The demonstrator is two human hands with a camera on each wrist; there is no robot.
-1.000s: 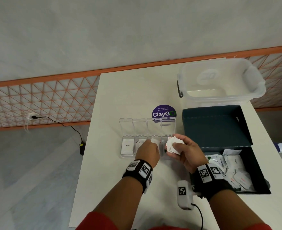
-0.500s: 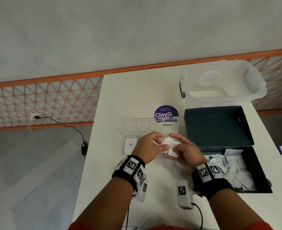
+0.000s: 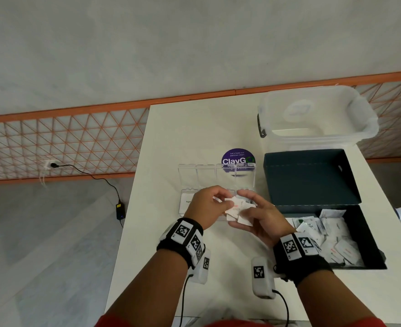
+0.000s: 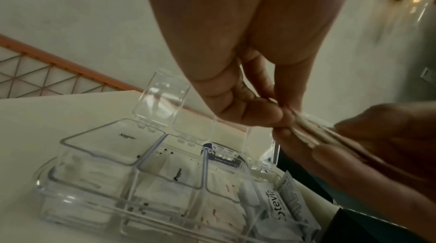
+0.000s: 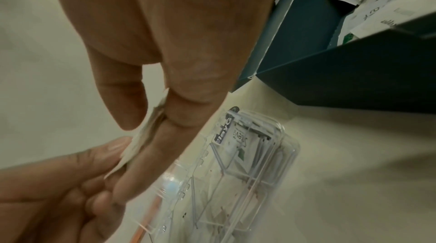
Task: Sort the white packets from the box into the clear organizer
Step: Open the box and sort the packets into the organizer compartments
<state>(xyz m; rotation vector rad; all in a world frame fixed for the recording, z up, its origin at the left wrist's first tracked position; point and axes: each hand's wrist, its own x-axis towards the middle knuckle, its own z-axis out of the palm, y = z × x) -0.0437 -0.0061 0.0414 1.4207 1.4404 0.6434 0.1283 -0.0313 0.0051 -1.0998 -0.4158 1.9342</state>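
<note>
Right hand (image 3: 258,217) holds a small fan of white packets (image 3: 236,212) just over the clear organizer (image 3: 187,175), fingers (image 5: 122,97) curled round the stack, most likely so the left can peel one off without a trip back to the box (image 3: 369,241). Left hand (image 3: 207,205) is at it: thumb and fingers (image 4: 254,116) pressed together, pinching the stack's edge. The organizer lids stand open, ready. Readable through the plastic: "Sugar" in the far-left compartment, "Pepper" next to it, "stevia" on a sachet (image 4: 280,204) at the right end. Red print on the held packets is too small to read. Behind sits a purple "ClayGO" sticker (image 3: 237,159) on the table (image 3: 171,128). Plenty of packets are left in the box.
</note>
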